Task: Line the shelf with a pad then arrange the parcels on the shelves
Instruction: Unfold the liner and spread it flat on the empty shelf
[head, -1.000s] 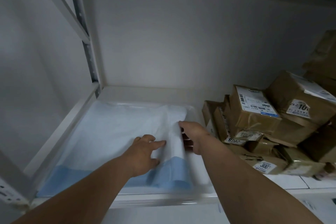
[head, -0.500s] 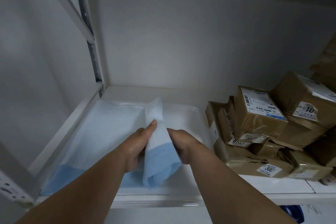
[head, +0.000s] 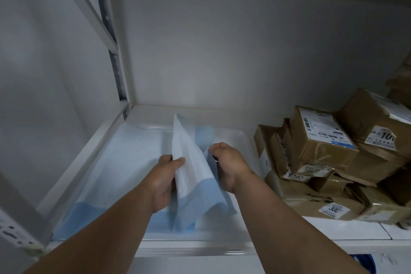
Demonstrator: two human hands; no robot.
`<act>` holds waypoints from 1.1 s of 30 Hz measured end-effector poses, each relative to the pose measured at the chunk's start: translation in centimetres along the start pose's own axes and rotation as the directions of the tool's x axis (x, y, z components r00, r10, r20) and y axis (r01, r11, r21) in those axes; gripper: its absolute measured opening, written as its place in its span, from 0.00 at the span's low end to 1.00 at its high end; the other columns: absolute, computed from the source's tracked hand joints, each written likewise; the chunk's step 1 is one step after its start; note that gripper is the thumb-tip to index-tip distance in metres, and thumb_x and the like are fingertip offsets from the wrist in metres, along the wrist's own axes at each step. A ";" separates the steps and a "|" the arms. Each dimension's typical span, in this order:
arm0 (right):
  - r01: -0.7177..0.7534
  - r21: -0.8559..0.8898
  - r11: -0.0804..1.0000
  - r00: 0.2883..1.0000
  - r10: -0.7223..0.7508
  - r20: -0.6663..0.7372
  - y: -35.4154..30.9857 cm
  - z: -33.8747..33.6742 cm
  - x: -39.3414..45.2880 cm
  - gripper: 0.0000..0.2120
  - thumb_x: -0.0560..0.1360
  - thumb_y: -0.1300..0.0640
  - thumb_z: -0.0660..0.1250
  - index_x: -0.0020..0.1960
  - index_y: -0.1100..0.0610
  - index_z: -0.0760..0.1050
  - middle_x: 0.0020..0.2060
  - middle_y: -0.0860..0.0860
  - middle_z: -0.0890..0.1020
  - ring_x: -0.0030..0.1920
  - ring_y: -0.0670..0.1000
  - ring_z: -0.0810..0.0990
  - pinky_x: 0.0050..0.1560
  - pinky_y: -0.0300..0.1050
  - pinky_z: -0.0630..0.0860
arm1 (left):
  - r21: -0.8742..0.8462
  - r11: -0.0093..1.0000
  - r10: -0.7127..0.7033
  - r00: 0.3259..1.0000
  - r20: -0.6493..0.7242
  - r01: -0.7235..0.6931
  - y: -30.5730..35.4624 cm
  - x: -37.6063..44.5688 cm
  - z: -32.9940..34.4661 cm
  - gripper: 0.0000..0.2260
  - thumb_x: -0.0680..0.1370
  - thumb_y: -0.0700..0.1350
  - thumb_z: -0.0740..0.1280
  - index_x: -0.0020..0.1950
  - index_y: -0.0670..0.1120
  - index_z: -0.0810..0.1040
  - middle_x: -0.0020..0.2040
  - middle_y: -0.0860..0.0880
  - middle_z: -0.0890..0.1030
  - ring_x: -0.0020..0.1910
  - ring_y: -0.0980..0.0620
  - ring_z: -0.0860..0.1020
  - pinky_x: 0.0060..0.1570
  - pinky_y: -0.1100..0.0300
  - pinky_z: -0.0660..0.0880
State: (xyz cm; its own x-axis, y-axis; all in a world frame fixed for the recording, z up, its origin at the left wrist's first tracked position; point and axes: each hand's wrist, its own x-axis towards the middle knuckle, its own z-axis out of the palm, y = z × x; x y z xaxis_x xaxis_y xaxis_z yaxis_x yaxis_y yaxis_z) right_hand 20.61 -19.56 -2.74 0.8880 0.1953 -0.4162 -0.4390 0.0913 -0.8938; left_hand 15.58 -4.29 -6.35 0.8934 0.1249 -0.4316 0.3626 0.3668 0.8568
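Nearest, the left hand [head: 165, 179] and right hand [head: 226, 162] each pinch a raised fold of the pad [head: 191, 169], half spread on the shelf [head: 355, 232]. Lining is underway; next, the fold likely needs pulling rightward and flattening. Beyond, stacked parcels [head: 322, 158] wait, their labels blurred, rightmost ones cropped.

- Pale blue quilted paper-like pad [head: 191, 176] between both hands: matt, soft, finely textured.
- Brown paper-wrapped parcels [head: 320, 153] right of the hands: creased, slightly glossy tape.
- White shelf [head: 155, 113]: smooth, matt.
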 end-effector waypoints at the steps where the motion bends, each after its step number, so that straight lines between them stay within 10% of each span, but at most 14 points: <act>1: 0.012 0.020 1.000 1.000 -0.012 0.017 -0.1 0.1 0.0 0.09 0.80 0.62 0.61 0.41 0.56 0.71 0.37 0.55 0.76 0.40 0.56 0.75 0.45 0.50 0.74 | -0.013 1.000 0.013 1.000 -0.013 -0.013 0.2 0.3 -0.3 0.15 0.82 0.46 0.63 0.69 0.46 0.70 0.61 0.41 0.81 0.57 0.40 0.80 0.51 0.45 0.79; 6: 0.062 0.130 0.990 0.991 -0.076 0.111 -1.0 1.1 -0.3 0.10 0.81 0.64 0.59 0.41 0.57 0.71 0.33 0.54 0.78 0.32 0.53 0.77 0.34 0.43 0.76 | -0.149 0.989 -0.014 0.995 -0.094 0.000 1.6 0.6 -2.0 0.29 0.77 0.65 0.64 0.68 0.44 0.72 0.50 0.42 0.81 0.39 0.44 0.83 0.34 0.53 0.79; 11: 0.066 0.271 0.960 0.986 -0.105 0.132 -2.1 1.9 0.0 0.10 0.81 0.65 0.58 0.43 0.58 0.72 0.37 0.55 0.80 0.36 0.54 0.79 0.39 0.46 0.78 | -0.068 0.995 -0.072 0.997 -0.024 0.070 2.5 0.1 -2.5 0.44 0.68 0.75 0.62 0.63 0.37 0.77 0.56 0.37 0.82 0.49 0.38 0.82 0.39 0.51 0.82; 15: 0.103 0.236 0.966 0.988 -0.127 0.088 -2.6 1.9 0.5 0.11 0.81 0.63 0.60 0.42 0.59 0.75 0.32 0.54 0.81 0.29 0.49 0.81 0.30 0.38 0.77 | -0.027 0.994 -0.101 0.994 0.034 0.102 2.6 -0.3 -2.7 0.29 0.70 0.66 0.68 0.54 0.41 0.76 0.43 0.45 0.78 0.39 0.45 0.77 0.28 0.57 0.76; 21: -0.034 0.236 0.971 0.987 -0.005 0.162 -1.2 3.1 0.5 0.11 0.79 0.57 0.63 0.56 0.61 0.78 0.52 0.62 0.83 0.50 0.60 0.81 0.54 0.55 0.78 | -0.009 1.000 -0.015 1.000 0.018 0.015 2.8 -0.4 -2.3 0.32 0.69 0.65 0.71 0.65 0.46 0.78 0.55 0.43 0.85 0.53 0.40 0.84 0.56 0.41 0.79; 33: -0.125 0.283 0.951 0.927 0.010 0.375 -0.8 3.9 0.3 0.16 0.78 0.64 0.62 0.64 0.57 0.77 0.59 0.61 0.82 0.56 0.63 0.80 0.64 0.62 0.74 | 0.036 0.999 -0.021 1.000 0.017 0.020 3.1 -1.2 -2.5 0.40 0.61 0.73 0.72 0.63 0.47 0.81 0.58 0.44 0.84 0.59 0.42 0.82 0.66 0.44 0.73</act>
State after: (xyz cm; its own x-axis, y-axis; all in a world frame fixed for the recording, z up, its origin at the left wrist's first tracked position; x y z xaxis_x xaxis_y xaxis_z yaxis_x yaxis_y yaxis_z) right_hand 20.71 -15.78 -1.49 0.7675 0.5485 -0.3317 -0.5669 0.3392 -0.7507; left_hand 14.95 -1.06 -3.89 0.8900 0.1018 -0.4445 0.3899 0.3359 0.8574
